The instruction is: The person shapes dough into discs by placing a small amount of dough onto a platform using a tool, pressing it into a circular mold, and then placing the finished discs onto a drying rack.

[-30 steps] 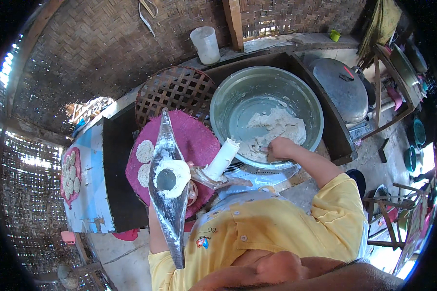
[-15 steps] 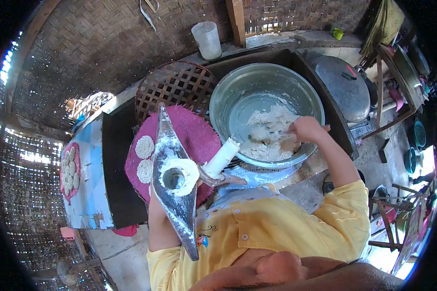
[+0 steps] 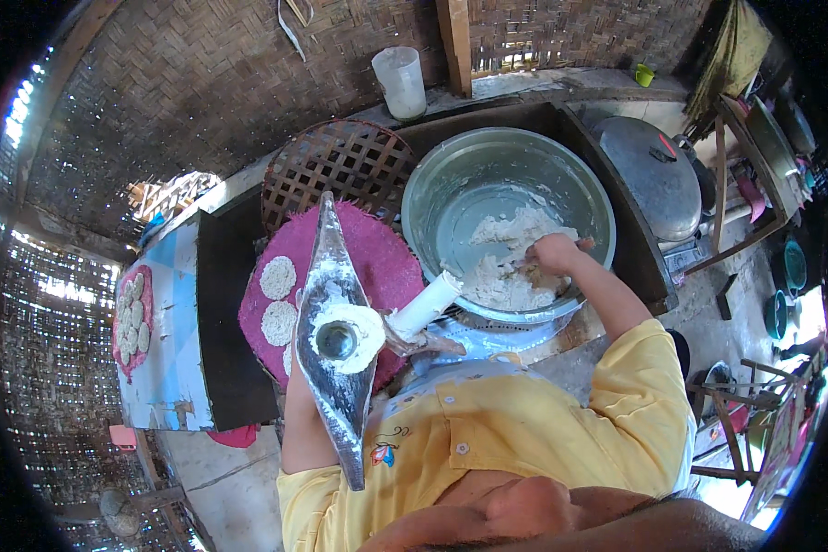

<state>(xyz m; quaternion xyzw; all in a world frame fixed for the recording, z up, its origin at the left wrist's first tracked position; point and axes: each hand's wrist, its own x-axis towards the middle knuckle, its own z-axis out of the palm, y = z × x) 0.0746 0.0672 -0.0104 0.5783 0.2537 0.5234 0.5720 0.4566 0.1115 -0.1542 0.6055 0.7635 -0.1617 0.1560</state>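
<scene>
Fingers of the right hand (image 3: 554,255) are curling down into the white dough (image 3: 515,262), clenched on a clump of it, at about 2 o'clock from frame centre. Dough is lying on the floor of the big metal basin (image 3: 451,184), heaped toward its near side.

Left hand (image 3: 423,343) is sitting low, just below the basin's rim, at the base of a white cylinder (image 3: 423,308); its grip is mostly hidden, cannot tell how the fingers stand.

White cylinder is running its long axis from 7 to 1 o'clock, upper end pointing at the basin.

Long leaf-shaped metal sheet (image 3: 336,340), floured, is lying with its long axis 12 to 6, tips tapering, a round dough ring at its middle.

Pink round mat (image 3: 386,258) is beneath it, two flat discs (image 3: 278,299) on its left part.

No readable packages; a translucent plastic cup (image 3: 400,81) is standing at 12 o'clock on the ledge.
</scene>
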